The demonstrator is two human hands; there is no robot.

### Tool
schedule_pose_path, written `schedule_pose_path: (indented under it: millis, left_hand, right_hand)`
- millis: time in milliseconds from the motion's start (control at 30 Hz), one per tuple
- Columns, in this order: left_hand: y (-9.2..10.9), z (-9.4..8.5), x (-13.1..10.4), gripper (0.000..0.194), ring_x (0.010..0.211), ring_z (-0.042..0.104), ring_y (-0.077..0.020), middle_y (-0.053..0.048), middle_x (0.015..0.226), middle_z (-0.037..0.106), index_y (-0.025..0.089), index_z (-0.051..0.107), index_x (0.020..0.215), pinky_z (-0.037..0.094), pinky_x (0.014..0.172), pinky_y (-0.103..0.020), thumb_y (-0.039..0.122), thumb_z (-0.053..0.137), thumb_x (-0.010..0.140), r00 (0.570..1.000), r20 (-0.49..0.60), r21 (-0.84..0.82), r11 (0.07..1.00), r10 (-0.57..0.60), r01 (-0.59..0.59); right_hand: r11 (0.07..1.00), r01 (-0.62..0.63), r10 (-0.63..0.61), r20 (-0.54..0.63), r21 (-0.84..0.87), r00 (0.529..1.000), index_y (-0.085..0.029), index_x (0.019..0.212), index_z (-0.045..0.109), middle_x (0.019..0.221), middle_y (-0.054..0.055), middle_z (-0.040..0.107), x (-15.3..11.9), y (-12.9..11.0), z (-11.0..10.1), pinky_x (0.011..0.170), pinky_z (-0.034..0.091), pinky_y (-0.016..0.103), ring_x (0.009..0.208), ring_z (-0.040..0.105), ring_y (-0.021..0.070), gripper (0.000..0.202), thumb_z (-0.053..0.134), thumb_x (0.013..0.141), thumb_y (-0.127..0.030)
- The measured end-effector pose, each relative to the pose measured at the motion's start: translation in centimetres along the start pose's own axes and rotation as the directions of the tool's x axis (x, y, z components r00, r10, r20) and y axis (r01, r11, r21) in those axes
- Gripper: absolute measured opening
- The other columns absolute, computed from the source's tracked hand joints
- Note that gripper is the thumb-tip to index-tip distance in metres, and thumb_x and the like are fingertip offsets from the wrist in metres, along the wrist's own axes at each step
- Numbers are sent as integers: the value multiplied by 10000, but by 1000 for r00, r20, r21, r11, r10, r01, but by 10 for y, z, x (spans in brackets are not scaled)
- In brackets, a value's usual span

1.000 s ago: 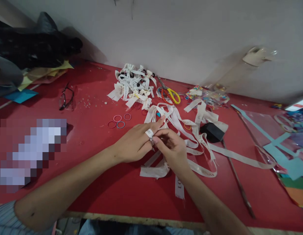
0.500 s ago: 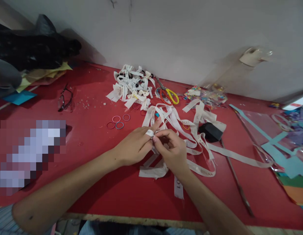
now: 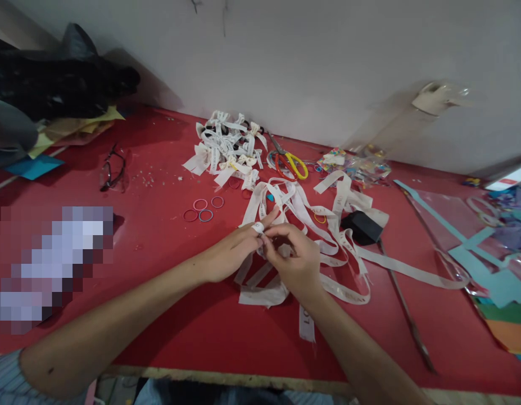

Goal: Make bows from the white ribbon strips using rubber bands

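Observation:
My left hand (image 3: 232, 253) has a short piece of printed white ribbon (image 3: 257, 227) looped around a finger, with its index finger stretched forward. My right hand (image 3: 296, 259) pinches the ribbon near the left fingertips, thumb and index finger together. Under and behind both hands spreads a tangle of long white printed ribbon (image 3: 338, 208). Several thin rubber bands (image 3: 205, 216) in pink, purple and blue lie left of the ribbon. Behind them is a heap of tied white ribbon bows (image 3: 226, 146).
Scissors (image 3: 294, 165) with red and yellow handles lie beside the bows. Eyeglasses (image 3: 112, 169) rest at the left on the red table (image 3: 159, 315). A black block (image 3: 363, 226), a thin rod (image 3: 406, 312) and coloured sheets (image 3: 504, 326) are at the right.
My left hand has tilted and shifted slightly, and the ribbon around its finger has turned. My right hand keeps its pinch at almost the same place.

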State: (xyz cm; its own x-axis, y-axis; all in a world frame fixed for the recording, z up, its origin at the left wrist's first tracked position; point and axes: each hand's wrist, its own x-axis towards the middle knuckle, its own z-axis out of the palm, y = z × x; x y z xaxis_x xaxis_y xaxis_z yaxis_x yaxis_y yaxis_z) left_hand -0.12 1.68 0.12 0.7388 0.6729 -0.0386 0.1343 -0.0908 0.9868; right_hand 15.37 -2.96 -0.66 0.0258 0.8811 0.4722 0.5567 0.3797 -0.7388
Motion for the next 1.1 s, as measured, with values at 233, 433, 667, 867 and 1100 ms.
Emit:
schedule_pose_path:
  millis: [233, 433, 667, 867, 1100]
  left_hand:
    - [-6, 10, 7, 490, 1248, 511, -238, -63, 1267, 643, 176, 564, 1309, 337, 1119, -426, 272, 314, 899, 995, 14, -370, 923, -102, 100]
    - [-3, 8, -1, 507, 1398, 358, -219, -40, 1435, 525, 229, 471, 1415, 182, 1199, -374, 430, 267, 996, 996, -93, -32, 999, 13, -16]
    - [-1, 6, -2, 553, 1465, 247, -208, 20, 1546, 372, 290, 239, 1522, 131, 1226, -358, 478, 211, 1003, 996, -44, -156, 985, 73, -80]
    - [-4, 3, 0, 549, 1466, 246, -223, 21, 1567, 329, 299, 217, 1525, 140, 1231, -386, 471, 203, 1004, 991, -23, -185, 973, 135, -137]
    - [-7, 1, 0, 514, 1464, 248, -210, -3, 1579, 302, 312, 202, 1525, 184, 1221, -412, 408, 222, 1021, 977, -63, 120, 974, 202, -193]
  right_hand:
    - [1000, -10, 9, -37, -16, 999, -225, 828, 620, 762, -35, 677, 0, 8, 2, 608, 499, 225, 649, 623, 119, 107, 626, 787, -127]
    - [983, -134, 136, -8, 122, 991, -223, 841, 602, 778, -32, 654, -3, 6, 3, 587, 486, 222, 627, 599, 107, 55, 633, 821, -182]
    - [977, -121, 106, 91, 175, 990, -235, 946, 573, 869, -7, 628, -3, 6, 3, 678, 490, 272, 741, 600, 142, 101, 616, 855, -224]
    - [930, -196, 160, 138, 311, 977, -257, 934, 628, 862, -17, 664, -2, 5, 1, 671, 488, 241, 753, 618, 127, 81, 553, 923, -284]
    - [801, -364, 325, 165, 475, 931, -223, 829, 654, 791, -21, 656, 1, 5, 4, 648, 509, 223, 700, 613, 115, 71, 683, 827, -288]
